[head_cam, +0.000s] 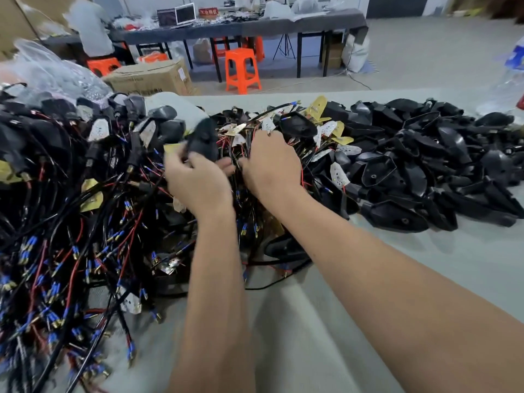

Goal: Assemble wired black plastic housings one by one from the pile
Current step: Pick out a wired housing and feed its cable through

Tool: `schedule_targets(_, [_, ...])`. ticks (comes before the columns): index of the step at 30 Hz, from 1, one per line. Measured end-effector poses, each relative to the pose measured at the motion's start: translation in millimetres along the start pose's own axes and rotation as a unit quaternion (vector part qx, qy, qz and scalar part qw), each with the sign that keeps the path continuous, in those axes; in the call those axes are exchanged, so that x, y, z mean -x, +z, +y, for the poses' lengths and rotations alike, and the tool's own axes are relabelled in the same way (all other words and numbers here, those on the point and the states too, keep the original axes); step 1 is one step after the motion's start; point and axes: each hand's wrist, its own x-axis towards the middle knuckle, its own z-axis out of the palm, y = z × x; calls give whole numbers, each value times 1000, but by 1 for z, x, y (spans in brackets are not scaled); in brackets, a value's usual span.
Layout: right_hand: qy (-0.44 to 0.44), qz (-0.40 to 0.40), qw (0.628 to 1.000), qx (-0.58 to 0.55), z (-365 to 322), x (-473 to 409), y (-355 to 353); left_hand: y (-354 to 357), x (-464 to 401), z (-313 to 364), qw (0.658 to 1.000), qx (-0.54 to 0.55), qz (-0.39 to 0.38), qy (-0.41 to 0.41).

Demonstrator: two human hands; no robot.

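My left hand (195,182) grips a black plastic housing (204,139), blurred with motion, held just above the middle of the heap. My right hand (270,165) lies palm down right beside it on a tangle of thin red and black wires (249,143), fingers curled into them. A pile of empty black housings (419,171) spreads over the right of the grey-green table (326,321). On the left lies a heap of wired housings (71,194) with black cables and blue-tipped connectors. White and gold circuit boards (336,129) lie mixed into the middle.
Beyond the table's far edge stand a cardboard box (150,78), orange stools (242,70) and a long dark table (241,26) covered with clutter. A clear plastic bag (51,72) bulges at the back left. A person in white sits at the far left.
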Motion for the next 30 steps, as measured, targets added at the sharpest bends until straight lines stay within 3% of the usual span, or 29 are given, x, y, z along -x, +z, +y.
schedule_targets(5, [7,-39,999,17,9,-9,3,7,24,-21,998,-57,-27,-12])
schedule_targets(10, [25,-77,982,-169,35,-12,-15,5,25,-20,995,-97,-27,-26])
schedule_targets(15, [8,-85,869,-487,54,12,-51,6,32,-17,997,-52,-31,-57])
schedule_targets(19, [19,-109,740,-663,82,38,-71,10,37,-13,996,-42,-56,-61])
schedule_targets(25, [129,-27,591,-796,148,73,-82,37,61,-10,963,21,-239,-127])
schedule_targets(26, [152,-5,586,-796,159,80,-84,44,71,-10,950,19,-279,-139])
schedule_targets(30, [204,91,627,-746,196,105,-92,55,118,-19,885,-12,-435,-166])
